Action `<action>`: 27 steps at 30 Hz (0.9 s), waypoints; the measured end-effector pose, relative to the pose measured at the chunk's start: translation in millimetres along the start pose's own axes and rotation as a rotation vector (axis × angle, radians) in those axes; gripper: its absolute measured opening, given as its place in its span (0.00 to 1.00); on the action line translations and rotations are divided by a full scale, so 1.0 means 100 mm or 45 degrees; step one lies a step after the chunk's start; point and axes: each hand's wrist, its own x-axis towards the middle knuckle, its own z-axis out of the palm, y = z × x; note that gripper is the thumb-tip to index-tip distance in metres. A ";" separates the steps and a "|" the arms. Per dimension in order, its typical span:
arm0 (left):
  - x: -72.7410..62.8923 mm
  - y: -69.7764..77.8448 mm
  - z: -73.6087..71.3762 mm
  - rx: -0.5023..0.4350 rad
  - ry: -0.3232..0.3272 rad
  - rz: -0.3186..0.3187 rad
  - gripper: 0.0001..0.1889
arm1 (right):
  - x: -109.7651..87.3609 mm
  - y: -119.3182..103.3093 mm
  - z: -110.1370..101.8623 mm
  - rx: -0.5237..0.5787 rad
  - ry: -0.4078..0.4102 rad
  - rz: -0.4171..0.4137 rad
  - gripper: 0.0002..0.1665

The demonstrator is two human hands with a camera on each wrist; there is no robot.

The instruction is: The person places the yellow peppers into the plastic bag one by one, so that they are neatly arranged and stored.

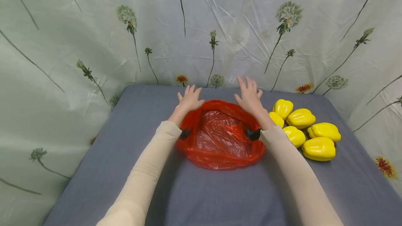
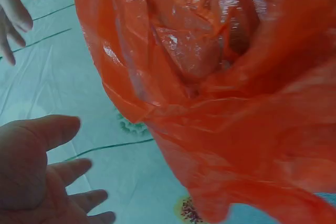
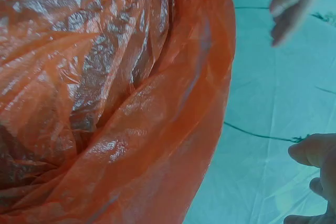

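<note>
Two hands [image 1: 189,101] [image 1: 250,99] spread wide, holding nothing, near red bag [image 1: 216,162]; grey-blue cloth [image 1: 216,198] below, flower-print curtain [image 1: 100,34] behind.

The bench [image 1: 138,114] gives a wide lane along its left edge, outside the left sleeve [image 1: 146,166]. Toward its right edge, 6 yellow peppers [image 1: 300,118] crowd the way, with slim gaps at most; the right sleeve [image 1: 292,163] crosses the passage between them and the red bag [image 1: 224,133]. The bag's mouth opens upward, its depth hard to judge. A curtain [image 1: 201,20] walls off the far edge.
</note>
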 end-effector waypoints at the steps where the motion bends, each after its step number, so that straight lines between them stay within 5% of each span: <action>1: -0.04 -0.03 0.01 -0.006 -0.021 -0.001 0.32 | -0.03 0.00 0.00 0.003 0.005 -0.005 0.41; 12: -0.29 -0.32 0.09 -0.112 -0.107 0.012 0.31 | -0.31 0.04 -0.02 0.030 0.037 -0.046 0.40; 20: -0.43 -0.54 0.20 -0.286 -0.168 0.264 0.32 | -0.51 0.13 -0.01 0.070 0.122 -0.074 0.40; 27: -0.54 -0.65 0.31 -0.356 -0.142 0.312 0.33 | -0.69 0.23 -0.03 0.126 0.189 -0.070 0.40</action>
